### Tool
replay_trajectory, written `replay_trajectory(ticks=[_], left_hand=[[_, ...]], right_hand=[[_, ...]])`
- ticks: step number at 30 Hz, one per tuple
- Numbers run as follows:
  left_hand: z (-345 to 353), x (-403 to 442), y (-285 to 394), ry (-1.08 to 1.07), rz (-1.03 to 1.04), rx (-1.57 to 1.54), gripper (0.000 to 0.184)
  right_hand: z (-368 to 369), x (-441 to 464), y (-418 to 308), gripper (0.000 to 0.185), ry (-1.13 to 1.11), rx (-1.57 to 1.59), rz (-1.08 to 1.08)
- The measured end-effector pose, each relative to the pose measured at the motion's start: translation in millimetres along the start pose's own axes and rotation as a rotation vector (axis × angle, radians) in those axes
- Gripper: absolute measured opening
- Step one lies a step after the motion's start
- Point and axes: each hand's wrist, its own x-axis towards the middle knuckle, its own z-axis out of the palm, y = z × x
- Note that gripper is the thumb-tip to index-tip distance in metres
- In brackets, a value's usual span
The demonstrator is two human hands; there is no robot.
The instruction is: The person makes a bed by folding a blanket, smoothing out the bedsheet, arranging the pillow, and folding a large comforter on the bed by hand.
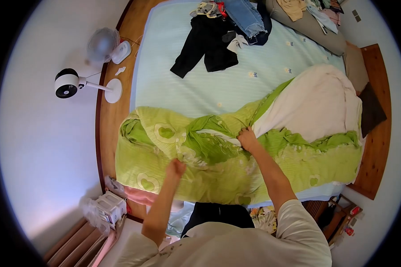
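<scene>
A green duvet cover (218, 178) with heart patterns lies crumpled across the near side of the bed. A white quilt (314, 104) shows out of it on the right, and a strip of white shows in the opening at its middle. My right hand (248, 138) is closed on the cover's fabric beside this opening. Lower and to the left, my left hand (176, 168) is closed on a fold of the same cover; its fingertips are partly hidden.
Black trousers (207, 44) and blue jeans (244, 18) lie on the light blue bed sheet (165, 89). A grey cushion (309, 26) bearing clothes is at the back right, near the wooden headboard (376, 120). Left stand a white fan (114, 90) and a plastic-wrapped white item (109, 207).
</scene>
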Motion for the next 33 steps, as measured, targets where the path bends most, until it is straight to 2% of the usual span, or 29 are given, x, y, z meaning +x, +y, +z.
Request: replay_trajectory(ticks=[1, 4, 7, 10, 13, 15, 17, 18, 19, 21, 22, 23, 24, 27, 30, 33], left_hand=[[63, -27, -22, 0.208, -0.174, -0.136, 0.049], [102, -22, -51, 0.594, -0.220, -0.465, 0.066], [116, -1, -51, 0.059, 0.019, -0.442, 0.071], [133, 19, -23, -0.139, 0.152, -0.400, 0.066], [153, 27, 17, -0.092, 0.123, -0.307, 0.060], [178, 27, 65, -0.060, 0.130, -0.255, 0.051], [187, 40, 129, -0.043, 0.232, -0.151, 0.045], [186, 49, 178, -0.066, 0.224, -0.061, 0.043], [207, 42, 221, -0.188, 0.367, 0.139, 0.042], [247, 18, 288, -0.167, 0.317, 0.215, 0.039], [254, 4, 315, -0.192, 0.305, 0.381, 0.035], [271, -10, 323, -0.116, 0.299, 0.475, 0.034], [281, -19, 327, -0.040, 0.297, 0.563, 0.034], [232, -11, 373, -0.010, 0.250, 0.531, 0.036], [206, -17, 405, 0.271, 0.603, 0.687, 0.045], [208, -27, 404, 0.246, 0.651, 0.939, 0.033]], right_hand=[[12, 0, 0, 0.053, 0.099, -0.040, -0.027], [-7, -18, 8, 0.047, 0.072, 0.177, -0.099], [-51, -53, 19, 0.040, 0.230, 0.307, -0.124], [-101, -93, 19, 0.031, 0.436, 0.362, -0.084], [-118, -115, 20, 0.031, 0.585, 0.384, -0.037], [-125, -121, 28, 0.032, 0.599, 0.337, 0.093], [-140, -122, 42, 0.034, 0.661, 0.309, 0.195], [-158, -120, 55, 0.035, 0.719, 0.300, 0.232], [-182, -121, 62, 0.035, 0.752, 0.297, 0.269], [-210, -113, 64, 0.035, 0.854, 0.291, 0.288], [-217, -106, 60, 0.035, 0.924, 0.287, 0.266], [-220, -103, 55, 0.035, 0.988, 0.285, 0.242], [-218, -99, 49, 0.035, 0.920, 0.286, 0.233], [-211, -89, 43, 0.037, 0.781, 0.279, 0.235], [-195, -89, 46, 0.037, 0.689, 0.270, 0.239], [-173, -87, 45, 0.033, 0.495, 0.206, 0.106]])
